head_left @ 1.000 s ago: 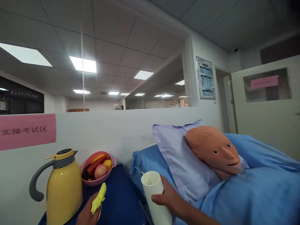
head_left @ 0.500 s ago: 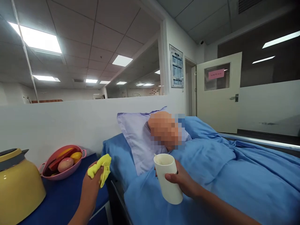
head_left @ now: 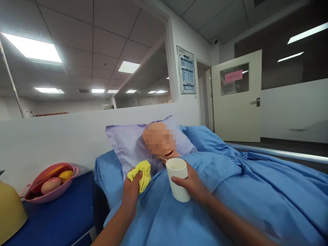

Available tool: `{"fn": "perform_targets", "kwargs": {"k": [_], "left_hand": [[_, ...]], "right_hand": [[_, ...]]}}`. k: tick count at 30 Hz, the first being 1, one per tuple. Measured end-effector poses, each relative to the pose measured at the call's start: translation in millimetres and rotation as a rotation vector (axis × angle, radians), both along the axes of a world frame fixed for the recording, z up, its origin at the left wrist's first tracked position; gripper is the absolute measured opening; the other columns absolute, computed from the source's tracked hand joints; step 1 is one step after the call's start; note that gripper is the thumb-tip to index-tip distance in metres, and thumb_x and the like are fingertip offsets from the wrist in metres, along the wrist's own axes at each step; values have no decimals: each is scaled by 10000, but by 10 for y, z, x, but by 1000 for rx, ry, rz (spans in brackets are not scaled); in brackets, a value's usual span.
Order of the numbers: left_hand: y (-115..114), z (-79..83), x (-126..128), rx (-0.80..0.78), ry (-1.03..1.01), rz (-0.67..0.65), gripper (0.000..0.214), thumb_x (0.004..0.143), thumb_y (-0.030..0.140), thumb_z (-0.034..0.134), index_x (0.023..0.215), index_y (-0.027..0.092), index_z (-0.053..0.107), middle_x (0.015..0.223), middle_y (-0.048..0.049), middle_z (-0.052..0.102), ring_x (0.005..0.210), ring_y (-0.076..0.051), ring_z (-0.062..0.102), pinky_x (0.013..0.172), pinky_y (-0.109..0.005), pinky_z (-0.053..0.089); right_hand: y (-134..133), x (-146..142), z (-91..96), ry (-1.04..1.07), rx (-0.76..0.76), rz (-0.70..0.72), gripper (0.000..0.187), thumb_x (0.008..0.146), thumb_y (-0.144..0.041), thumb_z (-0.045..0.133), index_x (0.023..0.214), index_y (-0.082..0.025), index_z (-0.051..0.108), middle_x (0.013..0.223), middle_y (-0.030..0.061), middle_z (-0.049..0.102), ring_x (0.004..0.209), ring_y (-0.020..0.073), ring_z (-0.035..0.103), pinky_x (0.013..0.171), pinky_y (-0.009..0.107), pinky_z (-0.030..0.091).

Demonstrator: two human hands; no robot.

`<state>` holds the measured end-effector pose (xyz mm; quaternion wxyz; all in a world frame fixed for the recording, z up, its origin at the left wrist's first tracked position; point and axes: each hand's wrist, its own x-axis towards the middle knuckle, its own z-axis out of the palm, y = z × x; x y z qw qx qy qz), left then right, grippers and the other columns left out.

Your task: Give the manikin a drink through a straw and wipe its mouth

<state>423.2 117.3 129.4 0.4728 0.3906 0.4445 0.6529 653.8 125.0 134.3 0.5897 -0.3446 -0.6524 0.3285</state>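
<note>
Bunched in my left hand point(head_left: 131, 187) is a yellow cloth point(head_left: 145, 172), held above the near side of the bed. My right hand point(head_left: 196, 186) wraps round a white paper cup point(head_left: 178, 186), which stays nearly upright with its open top towards me. A thin stick, perhaps a straw, pokes out past the cup's left rim; its other end is hidden. Just beyond the cup lies a manikin-like head point(head_left: 156, 136), partly blurred out, on a lilac pillow point(head_left: 123, 140). The cup's rim sits in front of the neck, and a gap to the head cannot be judged.
Blue bedding point(head_left: 230, 191) covers the bed, with a metal rail point(head_left: 287, 153) along its far side. At left, a blue-topped cabinet point(head_left: 69, 205) bears a pink fruit basket point(head_left: 55, 194) and a yellow kettle point(head_left: 11, 205). A door point(head_left: 235, 116) stands ajar behind.
My left hand has brought the yellow cloth rightwards from the cabinet's edge to over the bed. The paper cup now appears closer to the head and more upright. My view has shifted right.
</note>
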Motion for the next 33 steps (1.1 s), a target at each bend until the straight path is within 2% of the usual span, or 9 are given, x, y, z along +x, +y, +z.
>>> {"fn": "perform_targets", "kwargs": {"k": [5,9,11,15,21,25,33], "left_hand": [[146,-32,544,15,-238,-69,442,766,343,735,1149,149,631,1081,-90,730,924,-187,706,831,-303,590],[294,-101,733,-32,-507,-175,414,791,274,707,1177,164,607,1192,-89,698,994,-202,700,908,-369,599],[356,-177,722,-59,-633,-243,444,834,239,649,1264,177,558,1227,-92,685,1048,-208,690,962,-392,580],[405,-344,609,-36,-822,-352,517,923,201,482,1434,229,402,1307,-70,648,1181,-194,635,1064,-401,516],[400,-461,534,-14,-783,-533,531,935,279,500,1446,169,404,1303,-96,648,1175,-194,638,1106,-378,475],[388,-483,535,-14,-804,-531,544,934,290,508,1450,165,392,1274,-89,663,1162,-191,644,1094,-381,485],[358,-479,535,-26,-828,-510,459,916,248,528,1359,131,498,1192,-73,700,1071,-170,681,1086,-349,492]], "right_hand": [[87,164,-104,133,-69,-88,626,624,-519,804,1123,-203,599,990,71,722,871,265,661,762,405,546],[114,161,-176,157,-110,-154,660,603,-540,805,1132,-208,592,1021,75,719,909,282,659,801,425,535],[122,142,-198,143,-114,-167,643,602,-537,805,1114,-208,600,1011,72,718,906,281,657,802,419,533],[137,117,-215,173,-136,-157,635,594,-552,799,1081,-198,596,918,52,703,819,255,646,708,381,544],[133,104,-201,112,-121,-133,623,616,-519,802,1109,-193,603,960,53,697,848,243,643,731,367,542],[141,89,-190,113,-154,-138,641,635,-515,790,1158,-200,593,987,59,703,832,243,646,704,363,543],[129,72,-198,147,-200,-149,650,625,-506,792,1163,-194,602,989,62,723,803,243,662,674,354,551]]}}
